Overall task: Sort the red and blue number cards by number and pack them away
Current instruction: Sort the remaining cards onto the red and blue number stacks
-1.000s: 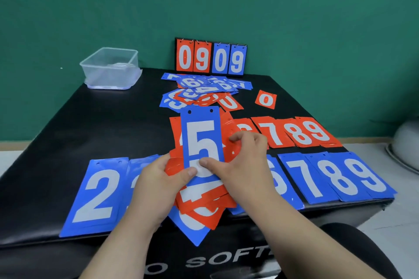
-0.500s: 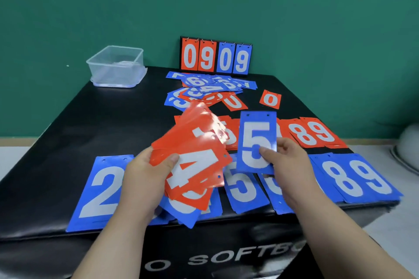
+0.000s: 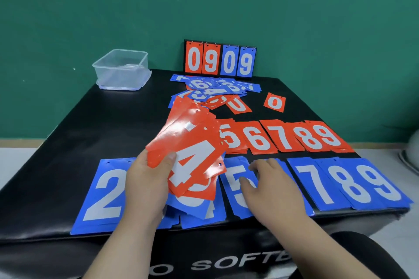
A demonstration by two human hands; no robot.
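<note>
Black tabletop holds a sorted red row and blue row; a mixed heap waits, nothing seems boxed. Left hand grips red cards; right hand rests flat on the blue 5 pile.

a big black padded table fills the middle. white letters run along its front side. a clear plastic tub sits at its far left corner. behind is a green wall. a pale floor shows at the left. a white round thing pokes in past the table's right edge.
</note>
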